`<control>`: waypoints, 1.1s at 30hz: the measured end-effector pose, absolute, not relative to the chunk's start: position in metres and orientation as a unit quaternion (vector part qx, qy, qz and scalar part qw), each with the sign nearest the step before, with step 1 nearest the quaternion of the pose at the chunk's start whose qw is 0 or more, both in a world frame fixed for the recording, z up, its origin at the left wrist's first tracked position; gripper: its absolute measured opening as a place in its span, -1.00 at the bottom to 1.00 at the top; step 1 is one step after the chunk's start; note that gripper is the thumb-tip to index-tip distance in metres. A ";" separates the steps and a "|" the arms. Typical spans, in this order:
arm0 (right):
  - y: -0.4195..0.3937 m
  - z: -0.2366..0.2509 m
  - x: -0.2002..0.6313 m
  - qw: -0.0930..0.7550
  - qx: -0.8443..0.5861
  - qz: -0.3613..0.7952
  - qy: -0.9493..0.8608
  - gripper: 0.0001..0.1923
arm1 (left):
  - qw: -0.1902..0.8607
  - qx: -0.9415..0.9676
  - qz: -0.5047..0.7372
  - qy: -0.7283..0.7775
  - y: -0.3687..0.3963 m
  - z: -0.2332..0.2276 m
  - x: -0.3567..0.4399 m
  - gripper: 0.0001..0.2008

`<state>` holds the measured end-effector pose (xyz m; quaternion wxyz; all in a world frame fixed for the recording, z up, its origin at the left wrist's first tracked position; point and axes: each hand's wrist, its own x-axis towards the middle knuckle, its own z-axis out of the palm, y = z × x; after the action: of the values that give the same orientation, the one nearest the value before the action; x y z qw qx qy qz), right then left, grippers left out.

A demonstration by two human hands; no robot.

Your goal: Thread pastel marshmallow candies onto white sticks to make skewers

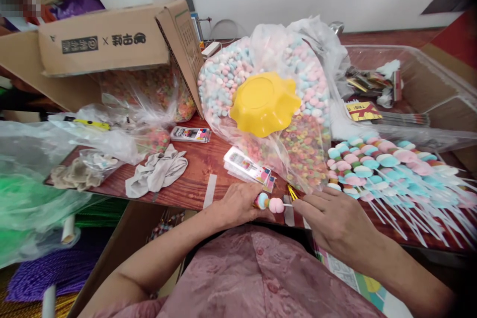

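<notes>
On the wooden table (194, 179), largest item: a tipped cardboard box (108, 39) at rear left, dark print on its side, characters with an "X" between them, otherwise unreadable. Next, centre: a clear plastic bag (298, 64) of pastel marshmallows above ring-shaped cereal, with a yellow scalloped bowl (264, 103) resting against its front. Right: a clear plastic bin (428, 84) holding packets, one yellow label reading "TWIST". In front of it, a pile of finished skewers (391, 169), pastel sweets on white sticks. Smaller: grey cloth gloves (156, 171), flat printed cards (248, 166), text too small to read. At the near table edge, the candy skewer (270, 203): left hand (238, 203) closed around its sweet-loaded end; right hand (331, 218) fingers curled, tips at the stick end, exact grip cannot be told.
</notes>
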<state>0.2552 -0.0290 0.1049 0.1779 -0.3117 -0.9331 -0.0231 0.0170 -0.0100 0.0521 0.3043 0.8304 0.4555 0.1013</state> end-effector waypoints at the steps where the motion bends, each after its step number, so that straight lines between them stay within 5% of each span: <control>1: -0.028 0.103 0.255 0.187 -0.319 -0.041 -0.928 -0.73 | 0.314 0.826 0.095 0.459 -0.010 0.055 0.016 -0.62; 9: -0.028 0.093 0.256 0.169 -0.320 -0.073 -0.929 -0.71 | 0.340 0.816 0.047 0.466 -0.011 0.066 0.009 -0.76; 19: -0.027 0.101 0.258 0.020 -0.371 0.193 -0.908 -0.71 | 0.219 0.842 -0.023 0.492 -0.015 0.059 0.019 -0.71; 28: -0.035 0.073 0.239 0.224 -0.357 0.002 -0.907 -0.74 | 0.290 0.813 0.040 0.503 -0.009 0.056 0.017 -0.65; 33: -0.030 0.068 0.239 0.182 -0.331 0.037 -0.925 -0.73 | 0.315 0.813 0.064 0.486 -0.006 0.055 0.013 -0.65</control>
<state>0.2385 -0.0303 0.0681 0.1823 -0.3309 -0.9251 0.0373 0.0135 -0.0061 0.0546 0.3152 0.8126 0.4859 0.0644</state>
